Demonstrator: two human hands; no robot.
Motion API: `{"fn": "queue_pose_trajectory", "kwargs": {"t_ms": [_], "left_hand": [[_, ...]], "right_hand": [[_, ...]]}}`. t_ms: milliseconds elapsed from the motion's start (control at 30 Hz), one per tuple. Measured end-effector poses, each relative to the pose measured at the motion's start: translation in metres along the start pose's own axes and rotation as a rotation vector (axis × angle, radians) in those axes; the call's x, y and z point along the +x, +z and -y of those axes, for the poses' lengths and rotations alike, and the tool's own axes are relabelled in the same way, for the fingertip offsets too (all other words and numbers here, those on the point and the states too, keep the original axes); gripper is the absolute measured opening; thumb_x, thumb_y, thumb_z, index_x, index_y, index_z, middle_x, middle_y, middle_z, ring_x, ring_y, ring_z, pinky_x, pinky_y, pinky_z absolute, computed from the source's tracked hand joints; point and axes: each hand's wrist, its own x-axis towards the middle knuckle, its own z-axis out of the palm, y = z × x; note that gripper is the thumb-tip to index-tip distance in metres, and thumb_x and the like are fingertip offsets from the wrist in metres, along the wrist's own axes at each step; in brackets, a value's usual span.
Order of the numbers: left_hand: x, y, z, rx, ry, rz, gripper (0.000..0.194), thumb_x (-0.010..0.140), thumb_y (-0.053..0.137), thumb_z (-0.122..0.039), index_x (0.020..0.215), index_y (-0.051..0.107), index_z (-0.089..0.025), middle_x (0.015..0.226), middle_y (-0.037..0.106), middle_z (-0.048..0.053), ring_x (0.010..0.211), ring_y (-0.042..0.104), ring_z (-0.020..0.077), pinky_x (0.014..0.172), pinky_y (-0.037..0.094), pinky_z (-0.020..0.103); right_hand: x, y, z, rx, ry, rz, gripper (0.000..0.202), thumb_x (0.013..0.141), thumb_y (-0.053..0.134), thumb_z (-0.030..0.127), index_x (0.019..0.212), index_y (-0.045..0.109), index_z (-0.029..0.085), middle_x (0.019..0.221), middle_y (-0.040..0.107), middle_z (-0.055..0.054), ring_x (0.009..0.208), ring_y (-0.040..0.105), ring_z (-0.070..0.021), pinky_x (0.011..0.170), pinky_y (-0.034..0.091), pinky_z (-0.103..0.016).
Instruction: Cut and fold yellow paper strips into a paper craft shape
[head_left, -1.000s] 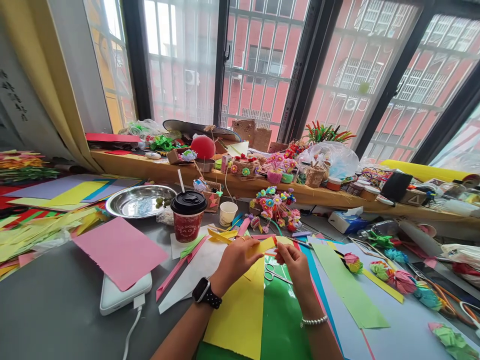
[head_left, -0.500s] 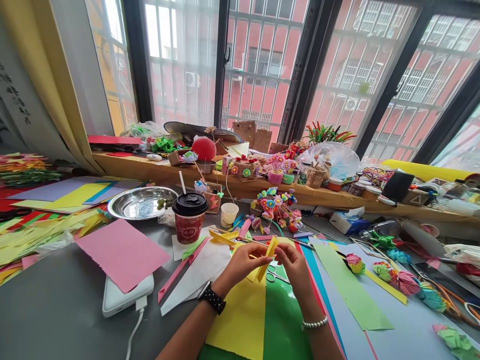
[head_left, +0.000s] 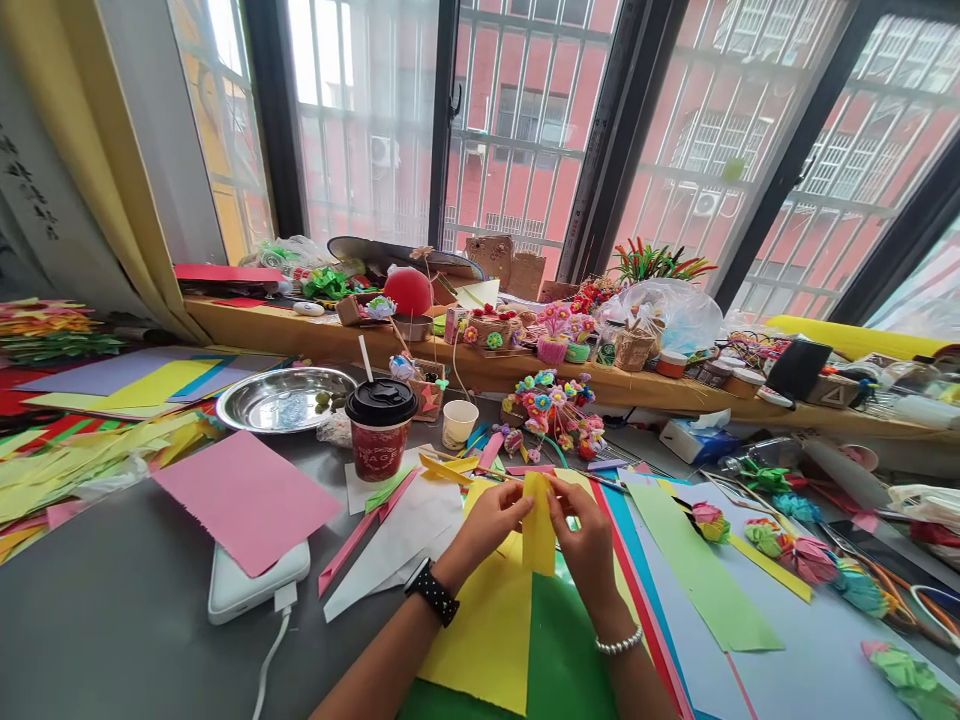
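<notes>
- One grey table spans the lower frame, probably keeping everything on it within reach.
- A yellow sheet lies at lower centre over a green sheet, seemingly kept close to the work.
- Left of centre, a pink sheet rests on a white power bank, perhaps just set aside there.
- At centre, the left hand and right hand both pinch a yellow paper strip between thumb and fingers.
- That strip stands upright between them, lower end free; holding opposite edges near the top likely keeps it straight.
</notes>
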Motion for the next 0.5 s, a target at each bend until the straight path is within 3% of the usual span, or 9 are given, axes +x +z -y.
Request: {"fn": "queue_pose_trajectory", "kwargs": {"t_ms": [200, 367, 500], "left_hand": [[0.001, 0.004, 0.000, -0.022, 0.045, -0.137, 0.035, 0.070, 0.051, -0.046, 0.075, 0.060, -0.012, 0.065, 0.054, 0.000, 0.061, 0.051, 0.0123, 0.058, 0.043, 0.023], [-0.004, 0.007, -0.007, 0.065, 0.118, -0.224, 0.033, 0.073, 0.049, -0.042, 0.062, 0.057, -0.013, 0.060, 0.051, -0.002, 0.058, 0.045, 0.0106, 0.054, 0.037, 0.020], [-0.006, 0.008, -0.012, 0.076, 0.140, -0.244, 0.031, 0.075, 0.046, -0.041, 0.065, 0.057, -0.013, 0.063, 0.052, -0.001, 0.060, 0.044, 0.0109, 0.056, 0.036, 0.020]], "right_hand": [[-0.002, -0.001, -0.003, -0.077, -0.160, -0.002, 0.028, 0.083, 0.041, 0.019, 0.106, 0.058, 0.022, 0.090, 0.064, -0.007, 0.083, 0.060, -0.0186, 0.068, 0.050, -0.029], [-0.003, 0.000, -0.003, -0.153, -0.213, -0.069, 0.028, 0.083, 0.043, 0.017, 0.106, 0.058, 0.020, 0.088, 0.065, -0.008, 0.080, 0.061, -0.0182, 0.068, 0.051, -0.029], [-0.005, 0.001, -0.003, -0.176, -0.262, -0.059, 0.030, 0.084, 0.042, 0.017, 0.110, 0.056, 0.021, 0.090, 0.064, -0.008, 0.082, 0.060, -0.0183, 0.070, 0.051, -0.030]]}}
